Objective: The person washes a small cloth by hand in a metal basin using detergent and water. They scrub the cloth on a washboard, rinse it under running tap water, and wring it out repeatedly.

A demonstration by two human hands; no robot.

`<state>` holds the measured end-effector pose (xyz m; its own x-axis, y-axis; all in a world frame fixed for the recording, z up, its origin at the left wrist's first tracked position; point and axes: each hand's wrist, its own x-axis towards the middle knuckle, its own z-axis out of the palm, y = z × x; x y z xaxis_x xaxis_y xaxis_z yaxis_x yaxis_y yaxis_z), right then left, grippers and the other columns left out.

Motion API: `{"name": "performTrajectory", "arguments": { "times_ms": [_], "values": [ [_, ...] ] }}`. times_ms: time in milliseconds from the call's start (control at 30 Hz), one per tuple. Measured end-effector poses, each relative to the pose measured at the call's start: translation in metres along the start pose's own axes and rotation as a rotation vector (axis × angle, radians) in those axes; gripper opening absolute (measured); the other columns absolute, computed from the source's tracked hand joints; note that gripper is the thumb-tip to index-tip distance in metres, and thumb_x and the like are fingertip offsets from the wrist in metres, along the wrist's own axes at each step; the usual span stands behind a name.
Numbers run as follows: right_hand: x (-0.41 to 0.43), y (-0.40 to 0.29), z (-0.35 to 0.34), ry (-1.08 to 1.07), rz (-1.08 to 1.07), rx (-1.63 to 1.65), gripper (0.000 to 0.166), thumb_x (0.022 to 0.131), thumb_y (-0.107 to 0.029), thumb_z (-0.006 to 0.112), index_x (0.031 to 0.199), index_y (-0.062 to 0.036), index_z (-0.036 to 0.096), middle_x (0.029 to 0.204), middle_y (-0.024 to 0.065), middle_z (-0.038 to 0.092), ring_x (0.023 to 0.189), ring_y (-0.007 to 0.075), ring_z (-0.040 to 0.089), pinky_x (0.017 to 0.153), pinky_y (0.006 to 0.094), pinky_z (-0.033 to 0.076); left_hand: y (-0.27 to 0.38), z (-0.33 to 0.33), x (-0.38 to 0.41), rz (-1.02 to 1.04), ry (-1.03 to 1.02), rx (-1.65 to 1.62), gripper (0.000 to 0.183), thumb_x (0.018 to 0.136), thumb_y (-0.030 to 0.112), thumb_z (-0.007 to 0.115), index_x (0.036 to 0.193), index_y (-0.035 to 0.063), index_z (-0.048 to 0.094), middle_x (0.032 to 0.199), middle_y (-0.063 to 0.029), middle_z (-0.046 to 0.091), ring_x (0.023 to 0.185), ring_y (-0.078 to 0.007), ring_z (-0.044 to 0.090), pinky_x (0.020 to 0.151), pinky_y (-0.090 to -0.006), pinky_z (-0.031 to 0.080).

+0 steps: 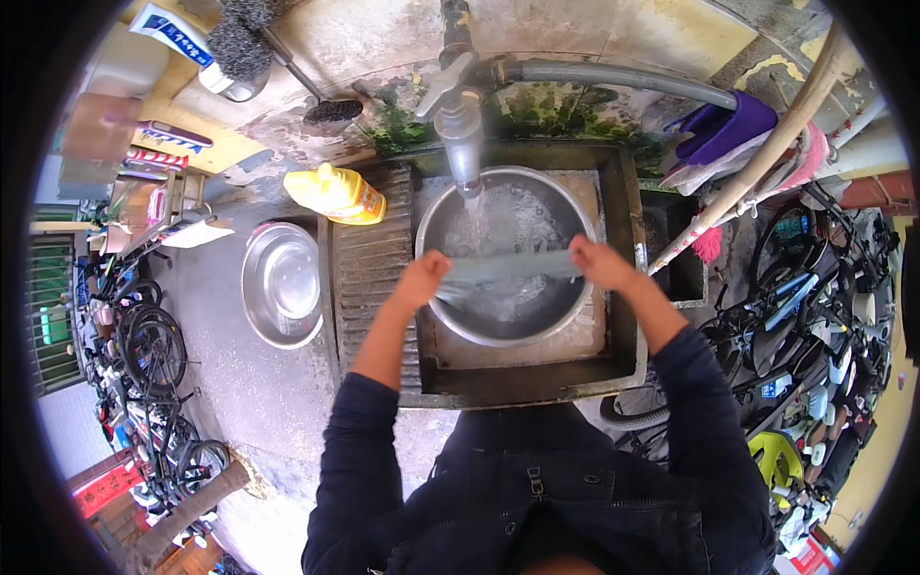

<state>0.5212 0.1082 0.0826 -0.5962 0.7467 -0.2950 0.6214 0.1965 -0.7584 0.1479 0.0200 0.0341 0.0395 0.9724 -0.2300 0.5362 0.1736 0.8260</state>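
A thin greyish-green cloth (512, 267) is stretched over the water of a round metal basin (460, 332). My left hand (424, 277) grips its left end and my right hand (601, 263) its right end, both near the basin's rim. The cloth is blurred, and a loose part of it hangs toward the water at the left. Behind it, a tap (461, 140) with a white handle runs a stream into the basin. Bubbles float on the water. The basin stands inside a stone sink (625, 215).
Left of the sink basin, a ribbed washboard slab (370, 287) carries a yellow detergent bottle (338, 194). A second metal basin (251, 309) stands further left. A wooden pole (762, 154) slants at the right beside a purple cloth (726, 129). Parked bicycles (154, 345) line both sides.
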Motion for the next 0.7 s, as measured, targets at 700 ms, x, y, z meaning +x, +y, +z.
{"name": "performTrajectory", "arguments": {
  "times_ms": [700],
  "values": [
    [0.017,0.024,0.036,-0.392,0.039,-0.377,0.032,0.083,-0.033,0.059,0.1,-0.0064,0.058,0.094,0.0204,0.061,0.094,0.0384,0.057,0.081,0.0448,0.045,0.011,0.016,-0.03,0.224,-0.137,0.463,0.02,0.076,0.003,0.052,0.091,0.0031,0.064,0.091,-0.0187,0.06,0.089,-0.0368,0.057,0.081,-0.0407,0.046]
  ]
}}
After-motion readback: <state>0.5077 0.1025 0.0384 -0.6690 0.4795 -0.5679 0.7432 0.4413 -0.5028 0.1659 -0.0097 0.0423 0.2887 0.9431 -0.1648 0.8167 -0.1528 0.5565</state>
